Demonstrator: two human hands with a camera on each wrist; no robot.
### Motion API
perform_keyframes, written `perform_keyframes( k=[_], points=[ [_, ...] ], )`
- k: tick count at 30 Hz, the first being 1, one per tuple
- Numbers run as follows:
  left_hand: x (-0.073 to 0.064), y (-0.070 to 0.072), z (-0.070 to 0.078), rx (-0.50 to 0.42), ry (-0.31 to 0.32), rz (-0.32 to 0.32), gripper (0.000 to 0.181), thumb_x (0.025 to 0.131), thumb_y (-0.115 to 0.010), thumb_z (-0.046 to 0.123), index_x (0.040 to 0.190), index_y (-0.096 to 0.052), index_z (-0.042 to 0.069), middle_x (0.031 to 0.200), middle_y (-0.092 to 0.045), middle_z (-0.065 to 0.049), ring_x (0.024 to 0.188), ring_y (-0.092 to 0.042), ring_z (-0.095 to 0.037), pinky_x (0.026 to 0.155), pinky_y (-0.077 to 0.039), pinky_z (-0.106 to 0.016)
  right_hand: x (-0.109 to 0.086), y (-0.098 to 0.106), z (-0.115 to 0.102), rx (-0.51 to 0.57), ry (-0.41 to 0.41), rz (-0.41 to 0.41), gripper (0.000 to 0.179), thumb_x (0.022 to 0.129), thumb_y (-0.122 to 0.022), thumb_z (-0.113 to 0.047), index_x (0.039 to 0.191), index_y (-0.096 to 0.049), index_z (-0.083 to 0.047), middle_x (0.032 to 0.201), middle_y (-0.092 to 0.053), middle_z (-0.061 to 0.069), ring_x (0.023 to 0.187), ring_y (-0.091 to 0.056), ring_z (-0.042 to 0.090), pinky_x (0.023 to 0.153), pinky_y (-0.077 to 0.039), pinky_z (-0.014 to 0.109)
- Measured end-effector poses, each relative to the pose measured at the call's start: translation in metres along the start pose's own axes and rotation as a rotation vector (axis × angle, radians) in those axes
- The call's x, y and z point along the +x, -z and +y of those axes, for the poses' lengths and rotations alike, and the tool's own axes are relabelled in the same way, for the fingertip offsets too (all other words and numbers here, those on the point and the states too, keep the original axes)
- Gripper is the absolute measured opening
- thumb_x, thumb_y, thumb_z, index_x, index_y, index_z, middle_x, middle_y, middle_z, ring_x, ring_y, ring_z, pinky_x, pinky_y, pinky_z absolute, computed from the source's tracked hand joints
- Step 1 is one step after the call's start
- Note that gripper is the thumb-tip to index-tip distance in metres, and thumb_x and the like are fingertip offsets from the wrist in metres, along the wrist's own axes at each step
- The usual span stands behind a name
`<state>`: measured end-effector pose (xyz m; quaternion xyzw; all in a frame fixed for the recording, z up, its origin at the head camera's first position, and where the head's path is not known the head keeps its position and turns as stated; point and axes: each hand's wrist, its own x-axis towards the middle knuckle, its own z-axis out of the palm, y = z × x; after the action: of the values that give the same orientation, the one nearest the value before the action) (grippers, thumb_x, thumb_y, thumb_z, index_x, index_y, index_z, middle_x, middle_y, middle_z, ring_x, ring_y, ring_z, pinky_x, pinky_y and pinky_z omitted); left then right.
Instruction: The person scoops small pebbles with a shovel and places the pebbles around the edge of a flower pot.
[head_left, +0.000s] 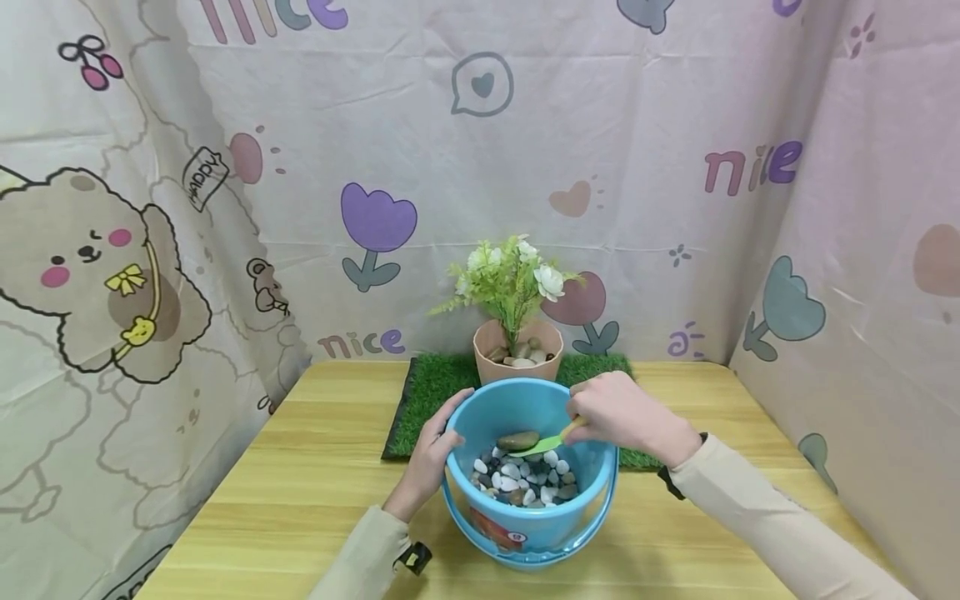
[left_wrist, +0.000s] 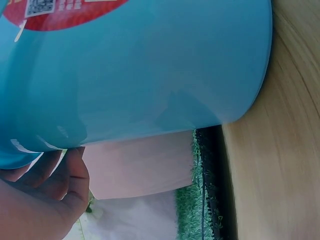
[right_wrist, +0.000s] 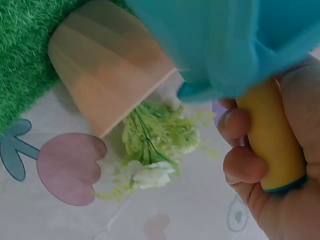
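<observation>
A light blue bucket [head_left: 558, 525] stands on the table, with small white, grey and brown pebbles [head_left: 512, 472] in its bottom. My left hand [head_left: 431, 454] grips its left rim, thumb over the edge and fingers along the outside. In my right hand [head_left: 618, 408], above the right rim, is a toy shovel with a green blade [head_left: 542, 447]; its yellow handle [right_wrist: 272, 135] shows between the curled fingers in the right wrist view. The blade reaches down into the bucket, beside a larger brown stone [head_left: 517, 441]. Whether the stone rests on the blade, I cannot tell.
Just behind the bucket is a pink flowerpot [head_left: 517, 375] with white flowers [head_left: 549, 282] and stones, on a green turf mat [head_left: 435, 379]. The bucket's carrying handle [head_left: 480, 542] hangs down in front. Printed cloth [head_left: 480, 167] encloses the wooden table [head_left: 300, 500].
</observation>
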<state>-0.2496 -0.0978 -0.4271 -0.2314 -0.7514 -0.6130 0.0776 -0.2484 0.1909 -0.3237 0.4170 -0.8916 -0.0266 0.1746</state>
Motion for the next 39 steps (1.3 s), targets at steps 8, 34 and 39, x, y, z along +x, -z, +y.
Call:
perform_keyframes(
  k=[8,34,39],
  points=[
    [0.001,-0.001,0.001,-0.014,0.007,0.003,0.069,0.082,-0.040,0.007,0.150,-0.041,0.020,0.146,-0.050,-0.009,0.125,-0.055,-0.035,0.094,-0.049,-0.054,0.001,-0.012,0.001,-0.045,-0.016,0.057,0.040,0.073,-0.079,-0.047,0.055,-0.050,-0.026,0.059,-0.040,-0.014,0.050,-0.031,0.001,0.046,-0.024,0.018],
    [0.000,0.000,0.001,-0.002,-0.007,0.009,0.068,0.083,-0.040,0.005,0.150,-0.041,0.018,0.146,-0.050,-0.008,0.125,-0.054,-0.032,0.095,-0.048,-0.050,-0.009,-0.034,0.015,0.023,0.124,0.434,0.022,0.072,-0.080,-0.041,0.074,-0.072,-0.021,0.067,-0.055,-0.011,0.058,-0.045,0.000,0.051,-0.036,0.012],
    [-0.001,0.000,0.001,-0.001,-0.005,0.010,0.067,0.083,-0.040,0.005,0.150,-0.041,0.016,0.146,-0.050,-0.009,0.125,-0.054,-0.032,0.095,-0.048,-0.050,-0.008,-0.031,0.013,0.046,-0.007,0.323,0.021,0.073,-0.080,-0.042,0.076,-0.076,-0.021,0.070,-0.056,-0.012,0.059,-0.046,-0.001,0.052,-0.038,0.014]
  ],
)
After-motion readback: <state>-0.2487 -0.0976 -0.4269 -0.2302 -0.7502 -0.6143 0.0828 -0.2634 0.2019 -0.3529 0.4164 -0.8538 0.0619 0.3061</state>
